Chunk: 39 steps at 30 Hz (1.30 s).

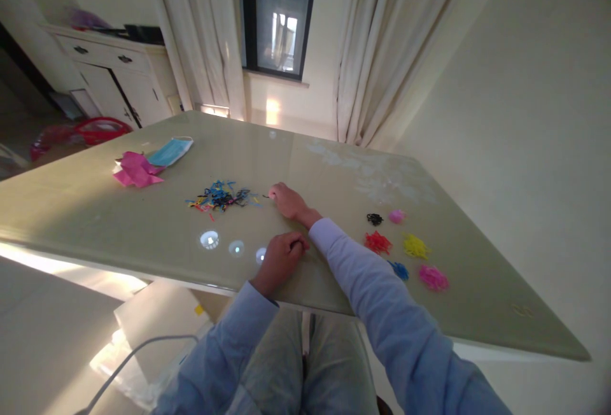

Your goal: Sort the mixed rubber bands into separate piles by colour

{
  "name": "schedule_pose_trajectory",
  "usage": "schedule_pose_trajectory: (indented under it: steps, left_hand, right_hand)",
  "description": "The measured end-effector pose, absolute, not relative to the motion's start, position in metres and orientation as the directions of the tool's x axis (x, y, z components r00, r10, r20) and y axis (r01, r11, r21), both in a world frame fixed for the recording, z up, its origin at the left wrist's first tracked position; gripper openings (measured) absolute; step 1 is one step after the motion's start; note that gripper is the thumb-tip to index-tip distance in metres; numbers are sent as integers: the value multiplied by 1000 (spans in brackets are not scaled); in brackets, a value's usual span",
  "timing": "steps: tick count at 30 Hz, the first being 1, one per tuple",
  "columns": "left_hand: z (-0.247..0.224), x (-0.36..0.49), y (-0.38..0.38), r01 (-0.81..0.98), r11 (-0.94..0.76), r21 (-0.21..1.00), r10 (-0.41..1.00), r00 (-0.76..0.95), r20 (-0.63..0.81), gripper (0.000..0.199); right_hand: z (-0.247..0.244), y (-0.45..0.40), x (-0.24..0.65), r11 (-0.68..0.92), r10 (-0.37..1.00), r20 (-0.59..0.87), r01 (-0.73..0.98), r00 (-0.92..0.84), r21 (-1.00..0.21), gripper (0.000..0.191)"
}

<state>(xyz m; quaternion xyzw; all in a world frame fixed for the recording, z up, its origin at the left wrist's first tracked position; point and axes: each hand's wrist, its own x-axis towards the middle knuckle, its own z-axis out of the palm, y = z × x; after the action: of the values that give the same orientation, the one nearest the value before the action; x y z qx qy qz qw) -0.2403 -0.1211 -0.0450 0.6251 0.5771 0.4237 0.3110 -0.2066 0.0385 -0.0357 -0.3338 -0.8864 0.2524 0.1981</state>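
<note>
Nearest, the left hand point(281, 259) rests curled in a loose fist on the glossy olive-green bench point(119, 218), while beyond it the right hand point(286, 200), fingers together, touches the bench beside the mixed pile of small coloured plastic strips point(220, 197).

No text, label, brand or number can be read anywhere; the view is perhaps too coarse for small print.
</note>
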Motion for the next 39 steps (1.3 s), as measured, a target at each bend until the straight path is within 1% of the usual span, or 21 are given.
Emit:
schedule_pose_trajectory:
  steps: [3, 5, 7, 8, 9, 10, 12, 14, 17, 19, 21, 23, 24, 25, 26, 27, 28, 30, 35, 39]
  left_hand:
    - [-46, -241, -121, 468, -139, 873, 985, -29, 172, 23]
    - [-46, -240, -121, 465, -144, 874, 984, -30, 178, 24]
    - [-46, -240, -121, 463, -145, 874, 983, -33, 181, 23]
    - [-46, -240, -122, 464, -147, 873, 983, -33, 182, 23]
    - [-46, -240, -122, 466, -148, 872, 983, -29, 182, 23]
    - [-46, -240, -122, 469, -149, 871, 983, -23, 180, 23]
    - [-45, -241, -123, 472, -150, 869, 985, -8, 174, 24]
    - [-44, -241, -123, 479, -152, 865, 985, 1, 173, 24]
    - [-43, -243, -124, 493, -161, 855, 983, 7, 182, 25]
    - [-43, -244, -125, 497, -161, 853, 983, 5, 183, 25]
    - [-43, -245, -125, 494, -153, 856, 984, 1, 176, 25]
    - [-44, -245, -124, 493, -149, 857, 985, -2, 173, 25]
    - [-45, -246, -124, 496, -151, 855, 985, -1, 175, 25]
    - [-46, -246, -123, 500, -154, 852, 984, 1, 178, 25]
    - [-46, -246, -123, 506, -157, 848, 984, 4, 180, 25]
    - [-47, -246, -122, 512, -160, 844, 983, 7, 182, 25]
    - [-48, -247, -122, 518, -162, 840, 983, 10, 183, 25]
    - [-49, -247, -121, 527, -165, 834, 983, 15, 184, 26]
    - [-50, -248, -121, 535, -156, 830, 984, 14, 176, 26]
    - [-48, -248, -122, 531, -148, 835, 985, 3, 173, 26]
  right_hand:
    - [-36, 28, -196, 544, 759, 185, 452, -625, -707, 16]
    - [-34, 14, -182, 472, 786, 155, 420, -598, -775, 17]
    - [-29, -4, -160, 380, 793, 106, 353, -599, -855, 20]
    - [-26, -13, -147, 323, 792, 81, 303, -605, -896, 22]
    - [-22, -22, -134, 140, 780, 23, 138, -626, -980, 23]
    - [-18, -31, -121, -32, 765, -28, 5, -643, -999, 27]
    - [-10, -46, -99, -271, 743, -103, -157, -661, -950, 34]
    - [-4, -57, -83, -356, 752, -140, -217, -645, -909, 37]
    - [1, -68, -68, -348, 787, -154, -225, -598, -910, 38]
    - [3, -72, -58, -314, 805, -152, -194, -574, -930, 39]
    - [5, -70, -43, -243, 824, -139, -122, -549, -962, 38]
    - [7, -62, -22, -110, 865, -118, 45, -489, -993, 32]
    - [8, -56, -10, -12, 898, -97, 196, -430, -981, 27]
    - [9, -47, 3, 78, 930, -64, 366, -361, -927, 21]
    - [9, -38, 16, 155, 961, -7, 557, -276, -816, 16]
    - [9, -29, 29, 193, 977, 59, 735, -204, -650, 15]
    - [9, -20, 41, 185, 983, 94, 797, -161, -575, 14]
    - [6, -4, 60, 160, 986, 122, 864, -115, -478, 16]
    - [-4, 14, 73, 159, 985, 117, 913, -124, -376, 20]
    - [-8, 16, 68, 189, 979, 140, 924, -150, -331, 21]
